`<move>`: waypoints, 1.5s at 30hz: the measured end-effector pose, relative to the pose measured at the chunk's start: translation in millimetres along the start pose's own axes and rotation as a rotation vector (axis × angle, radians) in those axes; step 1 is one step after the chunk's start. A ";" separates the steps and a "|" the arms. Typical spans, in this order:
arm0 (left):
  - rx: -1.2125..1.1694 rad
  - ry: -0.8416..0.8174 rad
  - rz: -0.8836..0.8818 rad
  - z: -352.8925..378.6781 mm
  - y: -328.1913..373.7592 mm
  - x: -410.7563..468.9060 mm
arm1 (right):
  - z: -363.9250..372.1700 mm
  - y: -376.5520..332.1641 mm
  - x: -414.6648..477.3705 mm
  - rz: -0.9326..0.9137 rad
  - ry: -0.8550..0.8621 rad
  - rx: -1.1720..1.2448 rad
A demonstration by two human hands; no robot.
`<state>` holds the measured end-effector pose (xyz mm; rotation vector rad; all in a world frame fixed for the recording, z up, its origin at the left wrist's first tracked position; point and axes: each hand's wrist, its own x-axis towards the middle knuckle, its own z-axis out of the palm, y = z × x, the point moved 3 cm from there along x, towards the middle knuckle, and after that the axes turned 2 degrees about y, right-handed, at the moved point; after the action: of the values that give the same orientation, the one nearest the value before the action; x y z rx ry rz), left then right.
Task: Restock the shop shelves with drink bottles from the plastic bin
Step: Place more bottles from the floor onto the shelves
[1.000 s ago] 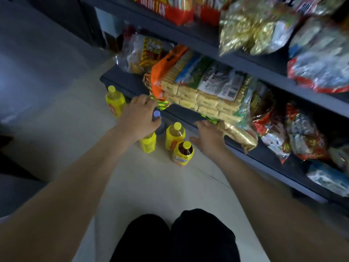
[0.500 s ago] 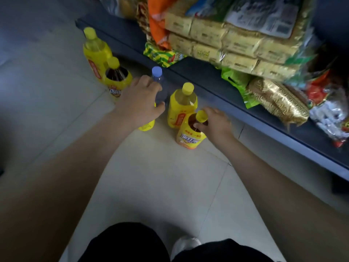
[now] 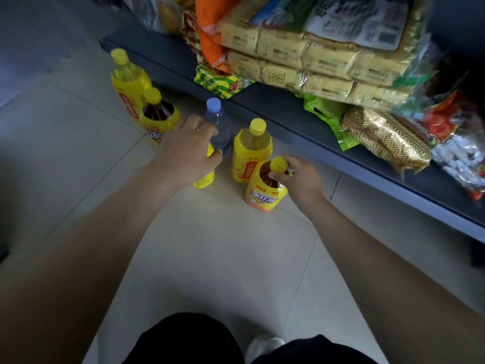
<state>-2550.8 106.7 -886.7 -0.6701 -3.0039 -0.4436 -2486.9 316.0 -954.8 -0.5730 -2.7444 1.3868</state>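
Observation:
Several drink bottles stand on the tiled floor in front of the dark bottom shelf (image 3: 283, 111). My left hand (image 3: 187, 151) covers the top of a small yellow bottle (image 3: 203, 179) and touches a clear water bottle with a blue cap (image 3: 219, 122). My right hand (image 3: 296, 179) grips the neck of a dark tea bottle with a yellow cap and label (image 3: 265, 191). A yellow juice bottle (image 3: 252, 151) stands just behind it. Further left stand a tall yellow bottle (image 3: 128, 82) and another dark tea bottle (image 3: 158, 116). No plastic bin is in view.
The shelf carries a large pack of noodle bricks (image 3: 315, 61), a gold patterned bag (image 3: 385, 137), green and orange snack packets (image 3: 223, 80) and red-white bags (image 3: 462, 153). My dark-trousered knees (image 3: 189, 340) and a white shoe (image 3: 265, 345) are at the bottom edge.
The view dropped and closed in on the floor bottles. My right hand left the shelf edge and took hold of the front tea bottle's neck. My left hand stays over the small yellow bottle.

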 end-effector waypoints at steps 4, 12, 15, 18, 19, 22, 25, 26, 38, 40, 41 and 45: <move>0.021 -0.019 -0.003 -7.6 -0.6 0.7 | -1.2 -2.1 -5.7 0.011 0.031 0.090; -0.012 -0.069 -0.021 -55.1 18.1 -0.6 | -41.0 -58.6 -22.7 0.017 0.096 0.354; -0.025 -0.094 -0.018 -102.4 37.0 -0.6 | -80.7 -104.2 -32.5 -0.001 0.107 0.403; -0.015 -0.072 0.004 -165.8 59.7 4.3 | -127.8 -159.7 -45.5 -0.010 0.098 0.419; -0.008 -0.073 0.009 -188.9 67.2 6.6 | -144.4 -180.0 -51.3 -0.007 0.102 0.425; -0.002 -0.085 0.028 -264.8 90.4 13.2 | -195.7 -241.1 -70.0 -0.017 0.138 0.447; 0.019 -0.075 0.050 -348.2 114.7 19.1 | -251.0 -305.2 -91.0 -0.012 0.171 0.454; 0.026 -0.068 0.059 -376.2 123.1 20.7 | -269.2 -326.3 -97.7 -0.015 0.187 0.445; -0.005 0.059 0.210 -669.9 223.4 -1.6 | -467.9 -569.5 -207.2 -0.163 0.352 0.515; -0.024 0.087 0.219 -705.1 238.6 -7.8 | -493.2 -599.8 -223.4 -0.186 0.382 0.537; -0.021 0.097 0.226 -721.0 245.4 -11.0 | -504.3 -613.8 -230.9 -0.204 0.390 0.550; 0.003 0.101 0.245 -769.4 264.8 -24.1 | -538.9 -655.3 -261.1 -0.264 0.425 0.567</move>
<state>-2441.0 108.8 -80.2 -0.9689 -2.7795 -0.4439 -2356.0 294.7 -77.0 -0.3920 -1.9016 1.6386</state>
